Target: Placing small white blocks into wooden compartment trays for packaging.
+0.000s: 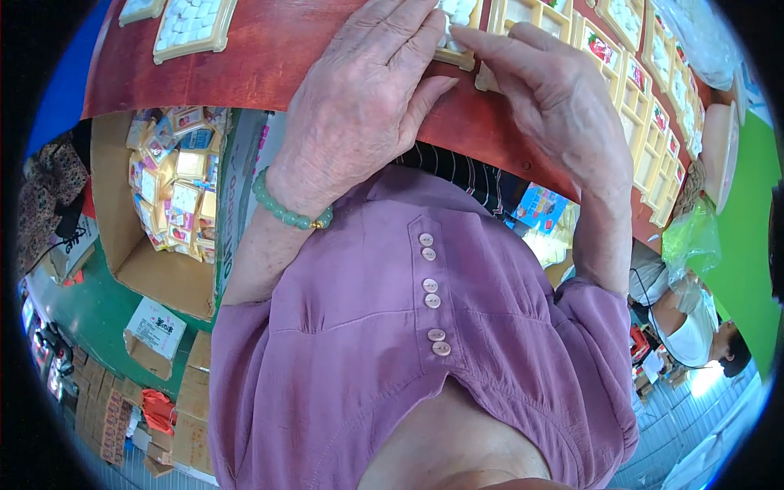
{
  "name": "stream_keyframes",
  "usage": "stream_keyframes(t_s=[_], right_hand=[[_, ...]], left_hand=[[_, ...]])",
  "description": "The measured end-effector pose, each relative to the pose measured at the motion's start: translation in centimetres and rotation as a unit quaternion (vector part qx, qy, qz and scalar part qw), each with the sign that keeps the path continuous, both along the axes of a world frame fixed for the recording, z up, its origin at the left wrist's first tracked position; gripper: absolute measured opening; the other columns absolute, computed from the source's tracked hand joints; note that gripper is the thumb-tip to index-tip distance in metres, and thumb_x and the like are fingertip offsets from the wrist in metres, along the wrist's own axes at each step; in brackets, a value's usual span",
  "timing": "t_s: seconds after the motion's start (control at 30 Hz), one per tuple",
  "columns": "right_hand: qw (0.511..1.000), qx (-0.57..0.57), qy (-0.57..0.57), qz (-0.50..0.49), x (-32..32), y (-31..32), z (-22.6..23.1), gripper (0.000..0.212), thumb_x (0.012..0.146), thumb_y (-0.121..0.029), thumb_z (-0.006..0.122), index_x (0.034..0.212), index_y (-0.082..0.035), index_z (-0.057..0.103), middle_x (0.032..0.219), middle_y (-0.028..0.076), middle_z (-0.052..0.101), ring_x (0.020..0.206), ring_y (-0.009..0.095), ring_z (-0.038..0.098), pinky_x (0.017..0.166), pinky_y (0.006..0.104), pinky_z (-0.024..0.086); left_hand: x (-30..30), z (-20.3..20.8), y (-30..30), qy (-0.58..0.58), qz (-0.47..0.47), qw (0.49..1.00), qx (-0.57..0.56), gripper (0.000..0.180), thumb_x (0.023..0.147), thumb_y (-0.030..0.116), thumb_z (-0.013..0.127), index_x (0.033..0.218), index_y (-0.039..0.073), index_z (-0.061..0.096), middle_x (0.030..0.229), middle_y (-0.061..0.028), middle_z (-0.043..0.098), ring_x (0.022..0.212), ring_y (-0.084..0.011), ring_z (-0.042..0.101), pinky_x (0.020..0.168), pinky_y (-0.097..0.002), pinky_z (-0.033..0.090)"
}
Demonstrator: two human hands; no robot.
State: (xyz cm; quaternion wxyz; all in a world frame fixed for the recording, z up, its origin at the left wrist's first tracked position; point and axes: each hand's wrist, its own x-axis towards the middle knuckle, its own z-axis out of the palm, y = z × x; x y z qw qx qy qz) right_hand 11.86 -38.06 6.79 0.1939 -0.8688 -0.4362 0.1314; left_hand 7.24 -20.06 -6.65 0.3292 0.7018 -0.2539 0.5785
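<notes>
My left hand point(371, 90), with a green bead bracelet point(286, 211) at the wrist, lies palm down with its fingers stretched out and the thumb apart. Its fingers cover part of a small cream plastic tray point(456, 59) at the far edge of view, holding white pieces point(459, 11). From the right, my right hand point(563, 94) reaches to the same tray. Its index finger points out and touches or almost touches the white pieces, while the other fingers bend. Another cream tray point(541, 18) with divided compartments sits just beyond my right hand.
The red table point(269, 69) carries a filled tray point(192, 28) at left and several compartment trays with red pictures point(600, 49) at right. A clear plastic bag point(706, 49) lies behind those. Below the table's left edge stands a cardboard box point(155, 282) full of small packed trays point(184, 196).
</notes>
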Motion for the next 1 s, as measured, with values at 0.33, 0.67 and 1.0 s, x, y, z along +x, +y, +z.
stream_keyframes(t_s=[0.33,0.67,1.0], right_hand=[[0.997,0.066,0.032,0.010,0.3,-0.1,0.5,0.028,0.094,-0.001,0.064,0.120,-0.008,0.073,0.091,0.008,0.067,0.080,0.021,0.070,0.073,0.0326,0.055],[0.685,0.331,0.595,-0.259,2.6,-0.6,0.8,0.035,0.104,-0.034,0.065,0.101,0.000,0.071,0.079,0.006,0.069,0.058,0.005,0.059,0.042,0.0173,0.040],[0.480,0.510,0.678,-0.221,1.5,-1.0,0.1,0.032,0.103,-0.017,0.061,0.123,0.008,0.061,0.111,0.018,0.066,0.079,0.017,0.062,0.042,0.0196,0.040]], left_hand=[[0.0,-0.2,-0.1,-0.022,-0.076,0.993,-0.090,0.055,0.088,0.009,0.078,0.136,-0.008,0.057,0.145,-0.0282,0.054,0.135,-0.0454,0.054,0.109,-0.0483,0.049],[-7.2,9.0,-0.4,0.518,0.072,0.847,-0.094,0.054,0.087,0.010,0.079,0.136,-0.005,0.060,0.147,-0.0271,0.054,0.134,-0.0465,0.054,0.105,-0.0480,0.051],[-6.7,6.4,0.6,0.375,0.114,0.919,0.041,0.056,0.084,0.008,0.083,0.137,0.003,0.062,0.142,-0.0176,0.062,0.123,-0.0341,0.065,0.098,-0.0388,0.057]])
